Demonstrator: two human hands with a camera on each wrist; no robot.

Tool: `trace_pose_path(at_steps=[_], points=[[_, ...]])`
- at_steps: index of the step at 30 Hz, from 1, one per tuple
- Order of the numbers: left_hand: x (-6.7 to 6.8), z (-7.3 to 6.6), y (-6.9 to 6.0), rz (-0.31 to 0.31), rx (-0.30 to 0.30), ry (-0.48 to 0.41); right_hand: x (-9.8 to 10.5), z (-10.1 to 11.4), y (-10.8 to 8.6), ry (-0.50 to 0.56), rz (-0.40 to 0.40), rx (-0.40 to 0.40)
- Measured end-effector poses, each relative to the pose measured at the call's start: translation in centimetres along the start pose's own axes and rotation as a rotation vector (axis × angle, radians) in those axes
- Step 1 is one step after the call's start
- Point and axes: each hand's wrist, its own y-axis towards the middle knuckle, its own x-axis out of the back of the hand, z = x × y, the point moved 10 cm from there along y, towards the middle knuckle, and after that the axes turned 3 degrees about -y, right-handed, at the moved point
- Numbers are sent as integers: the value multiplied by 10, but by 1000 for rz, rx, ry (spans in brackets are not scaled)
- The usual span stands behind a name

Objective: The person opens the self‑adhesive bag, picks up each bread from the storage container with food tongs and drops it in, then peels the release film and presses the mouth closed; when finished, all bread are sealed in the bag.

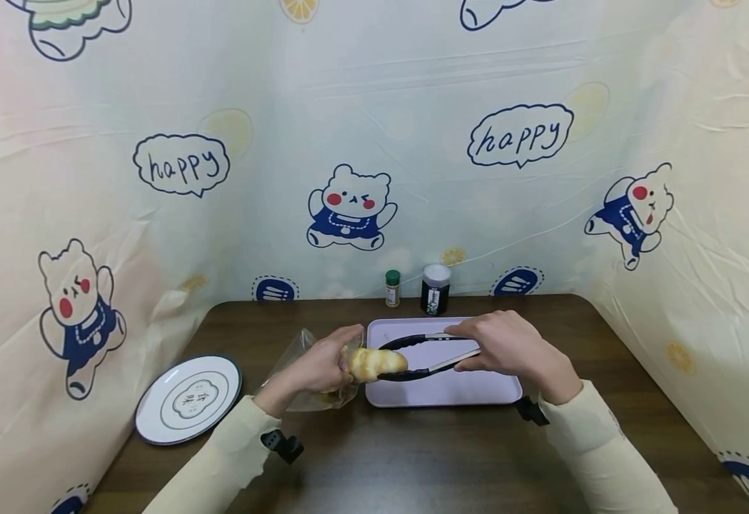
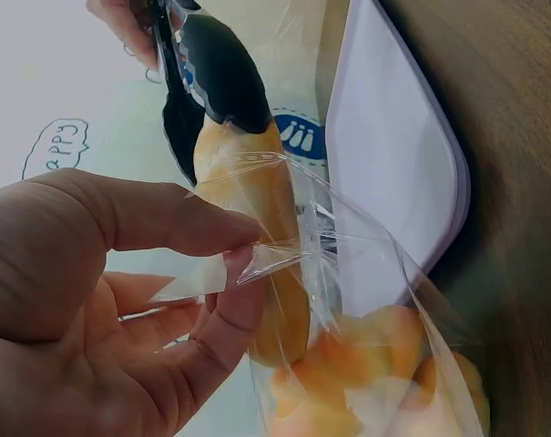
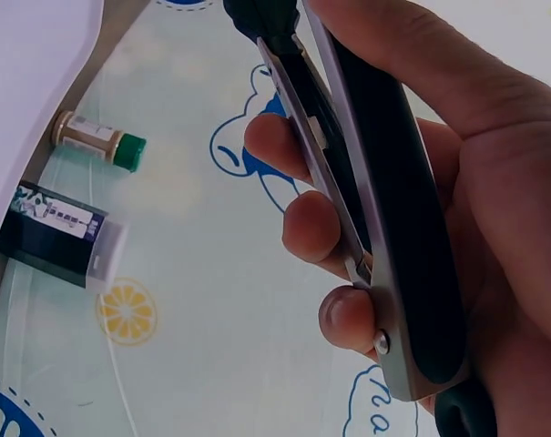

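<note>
In the head view my right hand [image 1: 509, 346] grips black and silver tongs [image 1: 435, 368], their black tips closed around a bread roll [image 1: 374, 363]. My left hand [image 1: 323, 363] pinches the edge of a clear plastic bag [image 2: 421, 273] between thumb and fingers. The lower part of the roll [image 2: 248, 191] is within the bag's mouth in the left wrist view, and several more rolls [image 2: 357, 364] lie deeper in the bag. The right wrist view shows my right hand [image 3: 494, 164] with its fingers curled round the tong handles [image 3: 393, 209].
A lilac tray [image 1: 451, 392] lies just behind and right of the bag. A white plate with a dark rim [image 1: 162, 414] is at the left. At the back stand a green-capped jar [image 1: 393, 289] and a dark jar with a pale lid [image 1: 435, 291].
</note>
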Motion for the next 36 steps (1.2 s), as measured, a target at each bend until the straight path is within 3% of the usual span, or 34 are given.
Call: trace_pose_path(at_steps=[9,16,21,29,36], points=[[0,-6,1,-23,-22,145,-3,3,6,-27,-4,-45],[4,-10,2,-44,-61,128,1,17,10,-65,-55,36],[3,-10,1,-24,-68,144,-1,10,12,-50,-59,-12],[12,4,2,-102,46,16,-14,7,10,-21,-38,-31],[16,8,2,-138,67,-36,-20,0,2,-2,-22,-78]])
